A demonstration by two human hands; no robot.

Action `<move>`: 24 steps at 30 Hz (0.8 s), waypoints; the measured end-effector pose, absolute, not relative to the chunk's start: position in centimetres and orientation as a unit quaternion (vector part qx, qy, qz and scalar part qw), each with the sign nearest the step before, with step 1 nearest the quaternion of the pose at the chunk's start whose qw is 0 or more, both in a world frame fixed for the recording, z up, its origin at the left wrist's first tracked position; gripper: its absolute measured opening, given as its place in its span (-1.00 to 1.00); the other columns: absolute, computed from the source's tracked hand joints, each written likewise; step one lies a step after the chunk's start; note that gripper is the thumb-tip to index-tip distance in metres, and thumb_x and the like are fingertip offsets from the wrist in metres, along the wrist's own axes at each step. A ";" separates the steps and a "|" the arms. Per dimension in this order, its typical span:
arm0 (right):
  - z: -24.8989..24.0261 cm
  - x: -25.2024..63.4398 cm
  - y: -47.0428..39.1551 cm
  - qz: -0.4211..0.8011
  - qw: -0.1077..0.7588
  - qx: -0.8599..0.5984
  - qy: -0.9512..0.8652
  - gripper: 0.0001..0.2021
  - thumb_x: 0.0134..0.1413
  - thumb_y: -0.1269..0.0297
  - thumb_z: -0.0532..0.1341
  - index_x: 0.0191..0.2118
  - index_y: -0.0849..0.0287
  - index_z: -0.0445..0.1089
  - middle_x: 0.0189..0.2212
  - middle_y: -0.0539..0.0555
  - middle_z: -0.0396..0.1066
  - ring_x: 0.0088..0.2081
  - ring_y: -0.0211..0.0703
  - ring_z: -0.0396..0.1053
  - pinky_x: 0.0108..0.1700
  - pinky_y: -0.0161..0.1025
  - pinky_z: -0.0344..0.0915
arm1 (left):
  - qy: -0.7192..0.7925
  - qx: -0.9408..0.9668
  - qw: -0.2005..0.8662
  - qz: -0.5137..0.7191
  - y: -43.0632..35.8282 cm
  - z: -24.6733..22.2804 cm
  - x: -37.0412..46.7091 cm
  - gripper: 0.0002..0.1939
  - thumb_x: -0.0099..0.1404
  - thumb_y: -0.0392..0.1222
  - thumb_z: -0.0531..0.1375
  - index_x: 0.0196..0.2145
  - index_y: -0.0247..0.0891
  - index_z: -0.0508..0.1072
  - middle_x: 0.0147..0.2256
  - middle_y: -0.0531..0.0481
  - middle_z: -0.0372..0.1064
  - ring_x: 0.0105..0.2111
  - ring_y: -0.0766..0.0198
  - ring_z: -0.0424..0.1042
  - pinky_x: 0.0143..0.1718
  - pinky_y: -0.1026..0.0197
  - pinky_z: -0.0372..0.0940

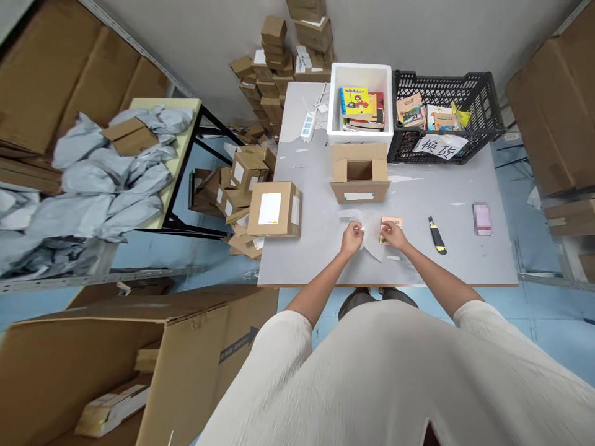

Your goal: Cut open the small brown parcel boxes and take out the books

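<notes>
My left hand [352,238] is closed in a pinch, with a bit of thin whitish film [372,243] at its fingertips. The film spreads across the table between my two hands. Just to the right, my right hand [394,236] curls its fingers over a small pinkish booklet [391,220] and covers much of it. Whether the booklet is lifted or rests on the table I cannot tell. Beyond my hands stands a small cardboard box [359,194] with its top flaps open. A black and yellow utility knife [437,236] lies to the right.
At the back are a white bin [331,118] with books and a black crate [398,145] with a paper sign. A taped carton [274,212] sits at the table's left edge, near a power strip [308,126]. Grey parcels [102,173] cover another table.
</notes>
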State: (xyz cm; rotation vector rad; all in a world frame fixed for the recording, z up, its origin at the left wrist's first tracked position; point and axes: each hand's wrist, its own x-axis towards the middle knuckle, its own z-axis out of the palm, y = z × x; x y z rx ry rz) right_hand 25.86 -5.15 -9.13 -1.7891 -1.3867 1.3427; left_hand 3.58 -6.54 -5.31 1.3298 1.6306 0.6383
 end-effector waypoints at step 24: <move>7.1 20.9 0.1 0.405 0.398 -0.490 -0.662 -0.82 0.08 0.12 0.33 -0.27 0.06 0.43 -0.11 0.11 0.53 -0.09 -0.02 0.49 0.08 -0.05 0.49 | 0.505 0.733 0.315 0.330 0.3 6.9 1.0 -0.75 0.38 -0.28 0.20 0.00 -0.15 0.52 -0.03 -0.09 0.56 -0.05 0.11 0.51 0.05 0.12 0.39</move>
